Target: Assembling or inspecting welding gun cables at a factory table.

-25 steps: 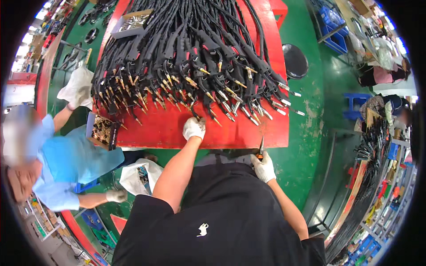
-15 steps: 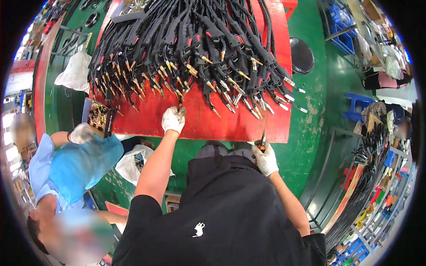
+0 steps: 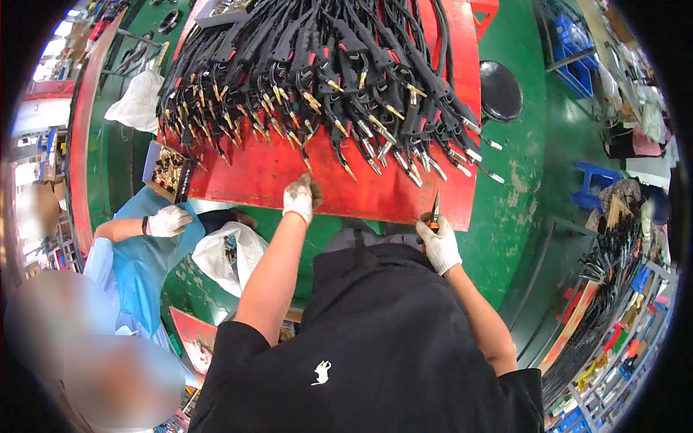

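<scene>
Many black welding torches (image 3: 317, 65) lie heaped on the red table (image 3: 238, 184), their curved necks and brass or silver tips toward me. My left hand (image 3: 302, 198), in a white work glove, is closed at the near edge of the heap. A brass torch tip (image 3: 307, 164) reaches down to its fingers, which appear to pinch the end. In my gloved right hand (image 3: 440, 249), by the table's front right edge, are pliers (image 3: 435, 213) with orange and black handles and narrow jaws pointing away from me. The right fingers wrap the handles.
A box of small brass parts (image 3: 167, 172) stands at the table's left corner. Beside it a co-worker in a blue apron (image 3: 148, 238) has a gloved hand nearby. A white sack (image 3: 231, 256) sits on the floor left. A round black stool (image 3: 500, 90) stands right of the table.
My left hand has shifted slightly right and nearer, and a brass torch tip now reaches its fingers. The pliers stay in my right hand. The co-worker's gloved hand moved right.
</scene>
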`<control>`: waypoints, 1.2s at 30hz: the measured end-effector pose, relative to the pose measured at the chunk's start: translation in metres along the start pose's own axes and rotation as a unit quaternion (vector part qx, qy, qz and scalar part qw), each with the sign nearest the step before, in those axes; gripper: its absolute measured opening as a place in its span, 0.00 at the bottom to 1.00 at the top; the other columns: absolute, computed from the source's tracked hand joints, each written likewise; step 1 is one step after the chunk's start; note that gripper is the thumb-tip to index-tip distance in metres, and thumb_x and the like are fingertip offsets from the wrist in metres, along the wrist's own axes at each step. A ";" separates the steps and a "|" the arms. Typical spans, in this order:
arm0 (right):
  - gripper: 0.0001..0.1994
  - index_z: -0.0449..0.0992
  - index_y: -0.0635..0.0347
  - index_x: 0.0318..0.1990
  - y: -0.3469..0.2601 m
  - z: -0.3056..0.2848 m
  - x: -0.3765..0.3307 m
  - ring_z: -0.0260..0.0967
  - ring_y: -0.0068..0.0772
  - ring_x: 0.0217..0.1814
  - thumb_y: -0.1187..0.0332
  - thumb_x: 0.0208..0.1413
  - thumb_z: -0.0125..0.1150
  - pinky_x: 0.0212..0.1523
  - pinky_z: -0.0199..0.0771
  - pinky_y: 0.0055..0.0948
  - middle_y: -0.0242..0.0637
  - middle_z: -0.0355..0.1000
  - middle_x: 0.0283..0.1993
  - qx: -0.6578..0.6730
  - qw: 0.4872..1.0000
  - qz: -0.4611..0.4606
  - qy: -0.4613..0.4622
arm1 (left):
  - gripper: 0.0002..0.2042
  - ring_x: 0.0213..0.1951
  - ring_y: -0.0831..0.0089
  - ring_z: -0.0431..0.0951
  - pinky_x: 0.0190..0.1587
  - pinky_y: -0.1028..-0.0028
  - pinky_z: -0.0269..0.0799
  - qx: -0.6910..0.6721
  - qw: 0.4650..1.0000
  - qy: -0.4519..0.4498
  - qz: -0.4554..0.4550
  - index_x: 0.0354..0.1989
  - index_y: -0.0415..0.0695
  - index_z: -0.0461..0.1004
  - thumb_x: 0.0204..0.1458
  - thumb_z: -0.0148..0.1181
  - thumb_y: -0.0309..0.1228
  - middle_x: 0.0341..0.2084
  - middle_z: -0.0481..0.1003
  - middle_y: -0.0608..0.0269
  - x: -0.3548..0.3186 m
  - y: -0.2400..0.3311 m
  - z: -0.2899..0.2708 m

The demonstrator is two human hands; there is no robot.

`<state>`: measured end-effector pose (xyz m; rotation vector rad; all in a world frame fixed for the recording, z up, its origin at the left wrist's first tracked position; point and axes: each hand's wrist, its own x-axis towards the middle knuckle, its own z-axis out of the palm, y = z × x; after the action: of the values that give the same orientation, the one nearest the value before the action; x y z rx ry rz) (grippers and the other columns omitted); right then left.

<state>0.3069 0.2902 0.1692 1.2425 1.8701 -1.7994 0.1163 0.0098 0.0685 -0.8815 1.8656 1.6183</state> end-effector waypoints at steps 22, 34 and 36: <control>0.23 0.70 0.62 0.58 -0.050 0.037 0.057 0.73 0.45 0.50 0.63 0.56 0.59 0.54 0.70 0.35 0.53 0.74 0.49 -0.232 0.950 -0.049 -0.204 | 0.16 0.22 0.68 0.77 0.26 0.70 0.77 -0.082 0.977 -0.195 0.007 0.29 0.41 0.74 0.59 0.57 0.43 0.23 0.75 0.58 0.010 0.045 0.132; 0.22 0.70 0.66 0.56 -0.040 0.057 0.087 0.69 0.27 0.30 0.70 0.53 0.59 0.32 0.70 0.28 0.38 0.73 0.34 -0.266 0.947 -0.080 -0.163 | 0.13 0.37 0.68 0.78 0.41 0.67 0.77 -0.282 0.923 -0.262 0.004 0.42 0.44 0.72 0.64 0.51 0.41 0.35 0.77 0.59 0.000 0.000 0.134; 0.20 0.70 0.65 0.54 -0.044 0.057 0.088 0.69 0.28 0.30 0.70 0.53 0.59 0.32 0.71 0.28 0.38 0.73 0.34 -0.263 0.948 -0.077 -0.163 | 0.12 0.38 0.66 0.79 0.42 0.65 0.77 -0.300 0.917 -0.264 -0.006 0.43 0.44 0.72 0.65 0.49 0.40 0.36 0.77 0.58 0.000 0.001 0.131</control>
<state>0.2022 0.2779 0.1264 0.5853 2.0904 -1.3253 0.1113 0.1389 0.0485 -0.5802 1.0027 2.1971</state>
